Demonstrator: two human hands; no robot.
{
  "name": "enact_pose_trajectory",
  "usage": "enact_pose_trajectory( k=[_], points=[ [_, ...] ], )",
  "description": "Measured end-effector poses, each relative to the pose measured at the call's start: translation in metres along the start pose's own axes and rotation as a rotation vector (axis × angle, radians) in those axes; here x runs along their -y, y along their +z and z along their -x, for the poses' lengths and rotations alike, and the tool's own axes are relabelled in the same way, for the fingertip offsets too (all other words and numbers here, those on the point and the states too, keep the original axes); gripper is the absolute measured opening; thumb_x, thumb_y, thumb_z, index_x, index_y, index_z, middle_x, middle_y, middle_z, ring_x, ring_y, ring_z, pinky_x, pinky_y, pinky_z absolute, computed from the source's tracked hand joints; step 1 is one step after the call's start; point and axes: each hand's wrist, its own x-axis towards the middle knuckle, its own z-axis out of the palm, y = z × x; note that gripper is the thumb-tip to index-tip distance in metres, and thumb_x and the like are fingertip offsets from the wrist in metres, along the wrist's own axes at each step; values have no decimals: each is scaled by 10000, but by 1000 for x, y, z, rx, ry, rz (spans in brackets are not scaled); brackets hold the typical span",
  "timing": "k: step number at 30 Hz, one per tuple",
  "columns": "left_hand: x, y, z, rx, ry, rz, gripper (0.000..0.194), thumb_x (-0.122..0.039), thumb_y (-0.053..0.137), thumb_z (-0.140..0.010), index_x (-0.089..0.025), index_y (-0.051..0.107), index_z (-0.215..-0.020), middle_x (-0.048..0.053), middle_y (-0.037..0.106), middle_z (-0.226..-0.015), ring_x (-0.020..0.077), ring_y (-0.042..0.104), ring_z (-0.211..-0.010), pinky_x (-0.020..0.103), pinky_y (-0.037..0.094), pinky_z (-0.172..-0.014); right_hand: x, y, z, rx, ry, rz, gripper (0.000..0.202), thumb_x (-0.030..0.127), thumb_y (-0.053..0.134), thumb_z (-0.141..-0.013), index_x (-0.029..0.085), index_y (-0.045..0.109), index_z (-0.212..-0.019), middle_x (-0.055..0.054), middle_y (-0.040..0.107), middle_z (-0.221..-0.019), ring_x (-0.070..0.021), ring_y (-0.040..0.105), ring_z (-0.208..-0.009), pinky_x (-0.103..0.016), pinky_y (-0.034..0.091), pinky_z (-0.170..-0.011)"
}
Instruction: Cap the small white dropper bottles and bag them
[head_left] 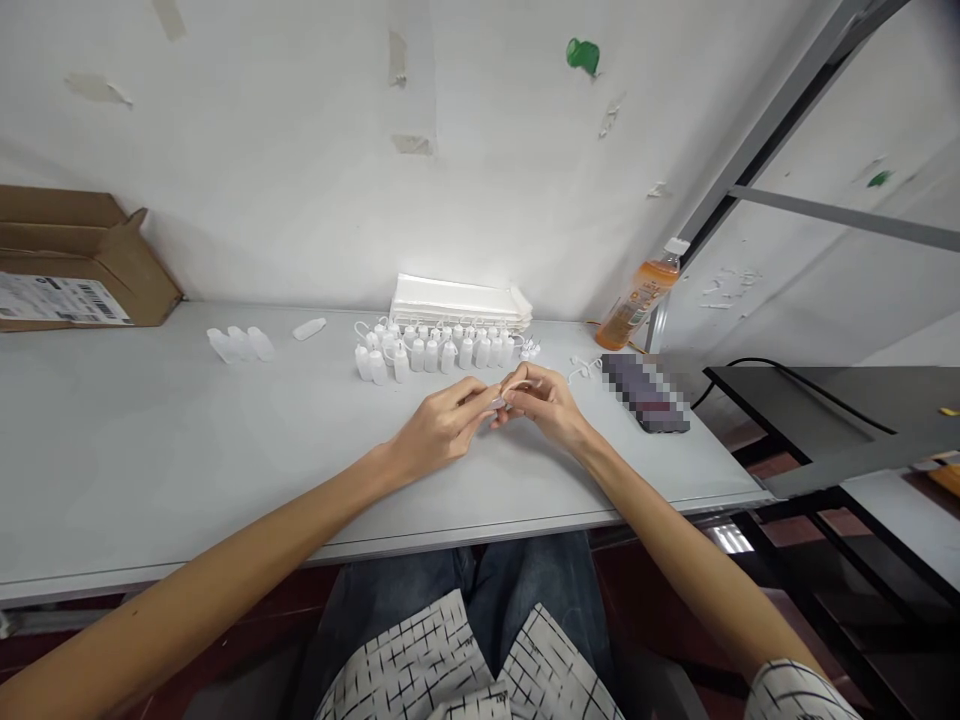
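Over the front middle of the table my hands meet around a small white squeeze bottle (497, 403), mostly hidden by fingers. My left hand (439, 430) grips its body. The fingers of my right hand (553, 405) pinch at its top end, where a thin white cap strap (523, 384) curves out. Whether the cap is seated cannot be seen. Just beyond my hands, several upright white squeeze bottles (432, 356) with caps stand in close rows. To their right lie several loose white caps with straps (581, 370).
Capless bottles (241, 345) lie at the left, with a single one (309, 329) nearer the rows. White flat trays (459, 300) are stacked against the wall. A cardboard box (154, 275) sits far left. A drink bottle (634, 308) and a phone (646, 395) are at the right.
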Motion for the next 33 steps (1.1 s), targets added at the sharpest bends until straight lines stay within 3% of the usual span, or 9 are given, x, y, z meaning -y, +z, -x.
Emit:
enact_pose_trajectory(
  k=[5,13,21,29,33],
  points=[
    [0,1,-3,10,-32,-32,297,-142,422,-959,-166,582,-1208,90,631,-1001,144,629,-803,261,521,-709,5,-2,-2,-13,11,52,292,416,743,-768,168,589,-781,-20,657,-765,-150,650,-662,-382,598,-702],
    [5,0,-6,-37,-149,24,300,-186,464,-956,-155,588,-1227,75,642,-1000,127,613,-758,250,506,-684,7,-2,-3,-44,-17,96,306,408,737,-776,168,659,-948,-39,690,-786,-189,707,-732,-391,606,-758],
    [9,3,-2,-96,-130,101,282,-163,521,-929,-158,639,-1185,68,669,-976,108,594,-711,215,483,-592,4,-2,-3,-30,-15,79,263,325,773,-741,156,685,-923,-50,718,-835,-198,722,-754,-363,611,-732],
    [8,3,0,-67,-138,158,236,-159,548,-918,-154,678,-1114,58,656,-882,133,615,-760,242,504,-646,1,-5,0,-14,28,74,264,312,800,-708,127,708,-872,-67,737,-764,-209,722,-742,-377,597,-747],
    [6,4,0,-109,-110,158,245,-146,567,-903,-151,672,-1125,58,646,-871,126,604,-737,234,497,-622,0,-4,1,-38,29,41,250,299,801,-707,130,696,-858,-59,732,-749,-202,719,-700,-369,597,-715]
  ],
)
